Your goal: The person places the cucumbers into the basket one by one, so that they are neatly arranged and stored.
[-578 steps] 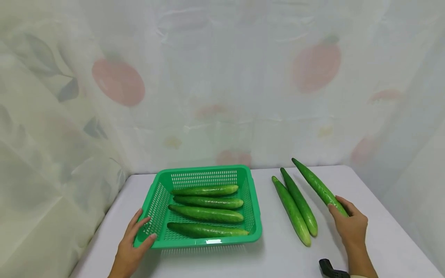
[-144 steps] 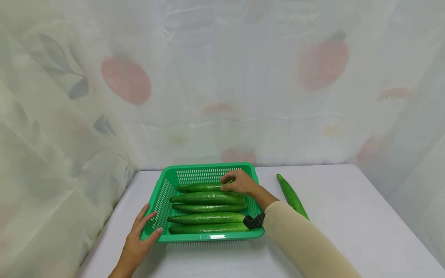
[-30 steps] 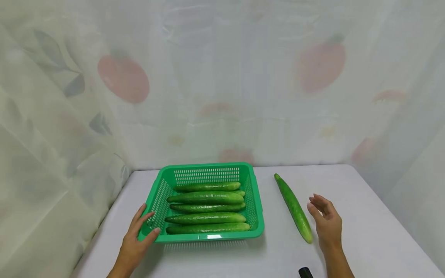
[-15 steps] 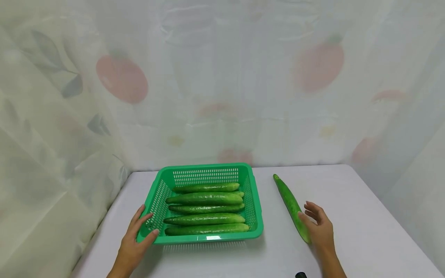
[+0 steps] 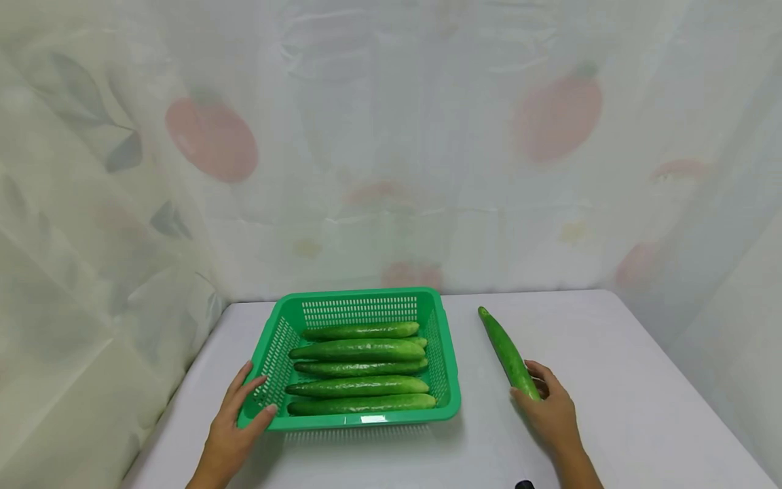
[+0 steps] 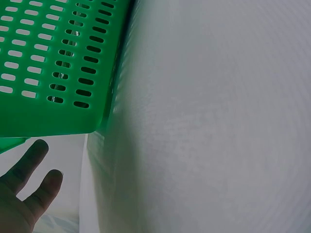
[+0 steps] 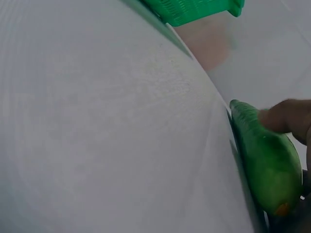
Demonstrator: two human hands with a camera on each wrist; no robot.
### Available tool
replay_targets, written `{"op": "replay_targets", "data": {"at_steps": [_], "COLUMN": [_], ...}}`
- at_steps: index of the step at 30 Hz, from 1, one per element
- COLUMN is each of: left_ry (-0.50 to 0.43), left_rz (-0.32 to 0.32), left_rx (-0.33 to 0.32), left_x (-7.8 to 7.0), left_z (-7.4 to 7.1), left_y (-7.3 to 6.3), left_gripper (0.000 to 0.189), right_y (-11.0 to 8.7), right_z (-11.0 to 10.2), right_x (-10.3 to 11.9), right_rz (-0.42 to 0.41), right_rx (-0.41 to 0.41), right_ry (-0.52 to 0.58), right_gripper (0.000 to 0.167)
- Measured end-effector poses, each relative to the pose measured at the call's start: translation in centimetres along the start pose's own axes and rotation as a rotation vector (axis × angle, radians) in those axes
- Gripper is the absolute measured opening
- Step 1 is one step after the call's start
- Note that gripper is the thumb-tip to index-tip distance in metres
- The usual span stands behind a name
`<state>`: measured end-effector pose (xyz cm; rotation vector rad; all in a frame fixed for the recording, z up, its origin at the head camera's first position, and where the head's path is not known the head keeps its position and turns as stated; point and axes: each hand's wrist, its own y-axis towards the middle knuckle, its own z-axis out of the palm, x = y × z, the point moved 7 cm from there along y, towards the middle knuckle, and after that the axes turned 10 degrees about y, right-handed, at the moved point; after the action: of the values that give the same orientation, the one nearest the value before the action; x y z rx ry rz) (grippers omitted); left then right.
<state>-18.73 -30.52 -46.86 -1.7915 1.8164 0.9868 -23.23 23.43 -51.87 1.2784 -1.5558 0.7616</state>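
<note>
My right hand (image 5: 548, 411) is at the near end of a green cucumber (image 5: 502, 346) on the table, thumb on its left side and fingers on its right. In the right wrist view the thumb presses against the cucumber (image 7: 269, 167), which lies low along the tabletop. My left hand (image 5: 231, 431) is at the front left corner of a green plastic basket (image 5: 363, 422), fingers spread and fairly straight along its rim. Several cucumbers (image 5: 360, 387) lie side by side in the basket, one partly hidden under another. The left wrist view shows the basket's slotted wall (image 6: 58, 63) beside two extended fingers.
A white table (image 5: 476, 448) bears the basket and the single cucumber. Behind it hangs a pale curtain (image 5: 391, 170) with a faded fruit print. A small black object (image 5: 524, 484) shows at the bottom edge near the right wrist.
Since one second ago my right hand has moved left and down onto the loose cucumber and taken hold of it. Earlier, further cucumbers lay on the right; the basket holds more now. Left hand stays.
</note>
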Motion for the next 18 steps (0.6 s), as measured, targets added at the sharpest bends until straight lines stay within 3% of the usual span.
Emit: {"op": "replay_targets", "data": {"at_steps": [7, 10, 18], "left_ry": [-0.005, -0.005, -0.011], "left_rz": [-0.003, -0.004, -0.005], "left_rx": [0.002, 0.003, 0.011], "left_x": [0.2, 0.2, 0.0], "left_z": [0.1, 0.1, 0.0], "left_y": [0.0, 0.0, 0.1], "left_gripper": [0.055, 0.055, 0.055], "right_y": [-0.3, -0.4, -0.3], "right_z": [-0.7, -1.3, -3.3], "right_x": [0.2, 0.2, -0.9], "right_rz": [-0.017, 0.017, 0.209], "right_rx": [-0.125, -0.169, -0.228], "right_ry": [-0.066, -0.024, 0.202], "right_gripper": [0.051, 0.046, 0.045]}}
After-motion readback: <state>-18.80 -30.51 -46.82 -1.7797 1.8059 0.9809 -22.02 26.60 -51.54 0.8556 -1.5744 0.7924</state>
